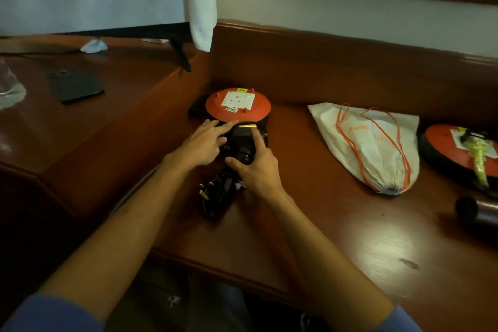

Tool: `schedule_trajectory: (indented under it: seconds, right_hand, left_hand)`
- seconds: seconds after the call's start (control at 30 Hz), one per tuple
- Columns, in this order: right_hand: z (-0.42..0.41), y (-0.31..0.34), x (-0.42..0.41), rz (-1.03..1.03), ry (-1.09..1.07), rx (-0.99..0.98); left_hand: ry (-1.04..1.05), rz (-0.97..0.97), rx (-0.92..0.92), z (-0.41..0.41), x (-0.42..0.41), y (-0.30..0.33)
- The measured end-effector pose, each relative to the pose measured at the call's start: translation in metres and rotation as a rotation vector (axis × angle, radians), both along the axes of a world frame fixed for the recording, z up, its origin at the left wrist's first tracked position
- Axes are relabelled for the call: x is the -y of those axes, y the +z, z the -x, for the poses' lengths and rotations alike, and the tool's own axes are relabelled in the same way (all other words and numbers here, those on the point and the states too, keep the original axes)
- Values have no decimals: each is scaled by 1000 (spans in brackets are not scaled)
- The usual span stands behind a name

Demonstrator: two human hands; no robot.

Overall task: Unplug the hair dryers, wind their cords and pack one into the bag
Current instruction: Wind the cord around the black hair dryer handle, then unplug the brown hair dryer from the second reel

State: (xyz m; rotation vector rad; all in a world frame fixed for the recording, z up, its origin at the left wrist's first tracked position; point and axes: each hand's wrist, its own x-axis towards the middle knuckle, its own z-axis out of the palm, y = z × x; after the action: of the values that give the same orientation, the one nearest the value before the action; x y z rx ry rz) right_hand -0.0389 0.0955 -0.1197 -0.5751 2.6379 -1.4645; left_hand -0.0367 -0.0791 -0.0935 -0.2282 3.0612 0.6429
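Observation:
A black hair dryer lies on the wooden desk, just in front of an orange cable reel with a white socket plate. My right hand grips the dryer at its handle end. My left hand rests flat on the dryer's left side, fingers spread toward the reel. The dryer's wound black cord and plug lie bundled just below my hands. A white drawstring bag with orange cords lies to the right, closed end toward me.
A second orange reel with a yellow-green plug sits at the far right. A dark cylinder lies near the right edge. On the raised left counter are a black phone and a TV stand foot.

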Motion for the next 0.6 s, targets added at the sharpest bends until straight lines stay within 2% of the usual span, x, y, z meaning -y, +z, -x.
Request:
schedule_trajectory:
  seconds: [0.2, 0.27, 0.33, 0.43, 0.6]
  right_hand:
    - [-10, 4, -6, 96, 15, 9]
    - [-15, 7, -29, 131, -3, 5]
    - [-14, 11, -64, 144, -86, 8]
    - [-3, 15, -138, 110, -267, -48]
    - [13, 25, -259, -62, -536, -91]
  left_hand:
    - [36, 55, 129, 6, -24, 33]
    - [-38, 50, 57, 5, -58, 56]
    - [-162, -58, -27, 5, -103, 76]
    - [-309, -120, -72, 12, -167, 78]
    - [-319, -195, -25, 36, -256, 34]
